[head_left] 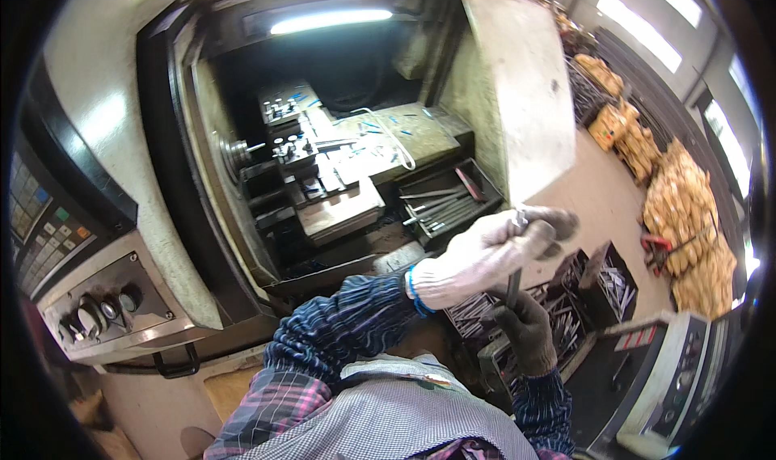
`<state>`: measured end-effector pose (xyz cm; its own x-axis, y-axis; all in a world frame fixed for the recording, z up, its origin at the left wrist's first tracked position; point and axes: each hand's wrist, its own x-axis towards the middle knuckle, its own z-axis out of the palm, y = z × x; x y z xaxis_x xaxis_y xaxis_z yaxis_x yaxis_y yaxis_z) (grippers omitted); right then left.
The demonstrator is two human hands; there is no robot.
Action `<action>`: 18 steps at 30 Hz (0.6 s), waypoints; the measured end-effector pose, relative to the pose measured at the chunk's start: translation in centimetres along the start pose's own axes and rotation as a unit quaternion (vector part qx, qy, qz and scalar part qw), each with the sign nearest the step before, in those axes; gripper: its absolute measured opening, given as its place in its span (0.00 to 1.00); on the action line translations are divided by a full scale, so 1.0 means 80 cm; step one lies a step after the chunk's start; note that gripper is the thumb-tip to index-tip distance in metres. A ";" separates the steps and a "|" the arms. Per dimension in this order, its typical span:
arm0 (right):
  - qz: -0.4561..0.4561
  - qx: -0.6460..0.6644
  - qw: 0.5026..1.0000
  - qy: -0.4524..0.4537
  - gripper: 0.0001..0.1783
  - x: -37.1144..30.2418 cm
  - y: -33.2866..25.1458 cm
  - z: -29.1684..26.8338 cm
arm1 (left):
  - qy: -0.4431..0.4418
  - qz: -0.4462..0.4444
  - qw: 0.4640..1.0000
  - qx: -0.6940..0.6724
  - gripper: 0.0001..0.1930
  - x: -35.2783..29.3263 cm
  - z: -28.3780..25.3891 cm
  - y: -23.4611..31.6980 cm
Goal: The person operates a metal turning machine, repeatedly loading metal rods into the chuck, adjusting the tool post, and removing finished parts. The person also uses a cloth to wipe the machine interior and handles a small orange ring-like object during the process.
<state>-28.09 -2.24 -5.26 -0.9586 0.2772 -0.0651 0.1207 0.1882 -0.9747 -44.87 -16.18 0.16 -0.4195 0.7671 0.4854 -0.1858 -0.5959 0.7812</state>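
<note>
My left hand, in a white knitted glove with darkened fingertips, is out in front of the open lathe. Its fingers are closed around the upper part of an upright metal rod, where a small shiny bit of metal shows at the fingers. Lower down, my right hand in a dark grey glove grips the same rod. The left glove hides part of the rod between the two hands. Under and behind the right hand are crates of metal rods.
Inside the lit lathe are a chuck, clamped tool holders and a tray of rods. A control panel stands left. To the right are another crate of rods, a grey machine panel and wrapped yellowish bundles.
</note>
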 end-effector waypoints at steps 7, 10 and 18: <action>-0.005 -0.017 0.995 -0.097 0.15 0.206 0.024 0.076 | 0.423 0.093 0.888 0.155 0.33 -0.048 -0.157 0.073; -0.088 -0.237 0.964 -0.088 0.13 0.314 0.074 0.101 | 0.533 0.144 0.811 0.194 0.35 -0.048 -0.221 0.093; -0.071 -0.389 0.910 -0.125 0.17 0.499 0.121 0.177 | 0.589 -0.240 0.487 0.599 0.21 -0.058 -0.453 0.156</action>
<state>-68.84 -2.70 -20.30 -0.9957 -0.0073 -0.0921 0.0435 0.8426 -0.5368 -77.42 -35.79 -6.60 -0.9329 -0.3385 0.1234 -0.1576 0.6914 0.7051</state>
